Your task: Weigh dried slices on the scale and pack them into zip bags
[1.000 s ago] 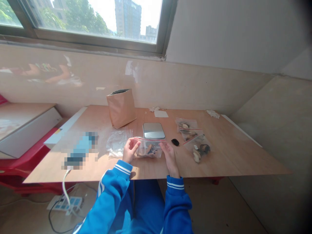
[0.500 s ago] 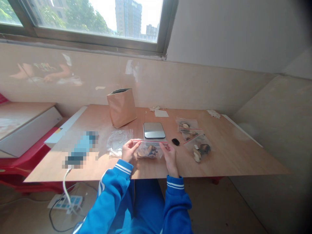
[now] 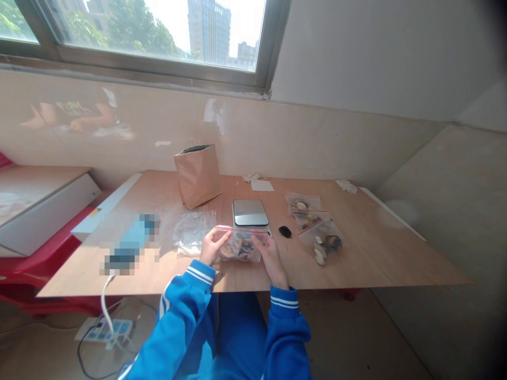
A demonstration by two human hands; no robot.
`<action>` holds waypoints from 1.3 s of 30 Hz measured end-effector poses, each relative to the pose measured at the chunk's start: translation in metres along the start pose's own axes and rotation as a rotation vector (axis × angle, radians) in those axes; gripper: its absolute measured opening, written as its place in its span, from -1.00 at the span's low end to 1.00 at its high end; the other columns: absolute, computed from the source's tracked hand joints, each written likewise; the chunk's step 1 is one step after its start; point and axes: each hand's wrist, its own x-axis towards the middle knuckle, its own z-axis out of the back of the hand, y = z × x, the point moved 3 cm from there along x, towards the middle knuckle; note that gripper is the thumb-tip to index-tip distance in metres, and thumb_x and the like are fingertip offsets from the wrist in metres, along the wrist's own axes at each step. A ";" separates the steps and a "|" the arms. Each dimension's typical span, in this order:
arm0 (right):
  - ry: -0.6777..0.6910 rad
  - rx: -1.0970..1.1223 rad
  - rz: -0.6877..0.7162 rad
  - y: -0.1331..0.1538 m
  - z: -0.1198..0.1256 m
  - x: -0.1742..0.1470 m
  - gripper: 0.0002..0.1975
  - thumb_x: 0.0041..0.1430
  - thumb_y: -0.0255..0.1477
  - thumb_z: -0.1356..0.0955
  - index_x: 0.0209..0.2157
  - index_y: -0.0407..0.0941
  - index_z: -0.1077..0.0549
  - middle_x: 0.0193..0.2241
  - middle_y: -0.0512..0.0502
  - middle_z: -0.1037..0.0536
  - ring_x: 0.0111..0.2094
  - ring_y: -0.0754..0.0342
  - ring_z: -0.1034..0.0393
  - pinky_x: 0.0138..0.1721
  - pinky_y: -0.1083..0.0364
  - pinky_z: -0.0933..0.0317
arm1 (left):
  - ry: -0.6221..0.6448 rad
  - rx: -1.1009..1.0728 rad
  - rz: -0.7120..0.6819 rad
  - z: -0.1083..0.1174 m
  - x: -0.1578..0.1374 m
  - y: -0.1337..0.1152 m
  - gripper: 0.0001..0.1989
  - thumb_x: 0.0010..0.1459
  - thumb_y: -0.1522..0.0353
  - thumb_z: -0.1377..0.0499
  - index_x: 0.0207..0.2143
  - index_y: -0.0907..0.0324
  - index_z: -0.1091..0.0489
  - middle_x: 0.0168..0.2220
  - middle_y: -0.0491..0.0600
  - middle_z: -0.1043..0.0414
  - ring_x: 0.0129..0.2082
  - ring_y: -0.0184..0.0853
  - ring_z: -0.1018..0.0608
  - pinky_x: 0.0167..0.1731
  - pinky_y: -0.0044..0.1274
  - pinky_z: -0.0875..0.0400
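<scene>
A clear zip-lock bag (image 3: 240, 250) with a red seal line holds brown and dark dried pieces, like sliced mushrooms. My left hand (image 3: 213, 246) pinches its top left edge, and my right hand (image 3: 268, 252) pinches the seal farther right. The bag is held near the table's front edge, just before a small flat scale (image 3: 250, 212) with a silver top. Right of the scale lies a small black oval object (image 3: 284, 231). Beyond it, several filled zip-lock bags (image 3: 322, 240) overlap on the table. Left of my hands lie loose clear plastic bags (image 3: 192, 232).
A brown paper bag (image 3: 198, 177) stands open at the table's back left. A blurred blue item (image 3: 132, 241) lies at left, its white cable running down to a power strip (image 3: 106, 330) on the floor. A white card (image 3: 262, 185) and crumpled tissue (image 3: 346, 186) lie toward the back.
My right hand has slid left along the seal, closer to my left hand. The filled bag hangs slightly lower and nearer. The other table items stay in place.
</scene>
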 end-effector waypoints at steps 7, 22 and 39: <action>-0.025 -0.018 0.060 0.002 0.000 0.001 -0.73 -0.02 -0.20 -0.47 -0.35 -0.09 -0.54 -0.37 -0.05 -0.58 -0.25 -0.01 -0.47 -0.12 -0.01 -0.32 | -0.004 -0.030 -0.011 -0.002 -0.001 -0.004 -0.73 -0.14 0.22 -0.38 -0.42 0.23 -0.54 -0.37 0.00 -0.56 -0.32 -0.29 -0.57 -0.22 -0.45 -0.47; 0.033 0.071 0.007 0.010 -0.004 -0.007 -0.71 0.01 -0.20 -0.44 -0.30 -0.10 -0.51 -0.30 -0.13 -0.60 -0.21 -0.10 -0.50 -0.13 -0.06 -0.36 | 0.139 0.020 -0.015 -0.008 -0.005 -0.012 -0.67 -0.08 0.16 -0.35 -0.36 0.23 -0.56 -0.33 0.06 -0.56 -0.30 -0.23 -0.58 -0.26 -0.45 -0.49; 0.045 -0.010 0.049 0.006 -0.010 -0.004 -0.70 -0.03 -0.15 -0.47 -0.44 -0.11 -0.48 -0.48 -0.04 -0.54 -0.40 -0.01 -0.45 -0.29 0.01 -0.37 | 0.122 0.083 -0.050 -0.006 -0.008 -0.014 -0.72 -0.06 0.19 -0.35 -0.53 0.25 -0.48 -0.52 -0.07 -0.40 -0.52 -0.42 -0.44 -0.52 -0.59 -0.34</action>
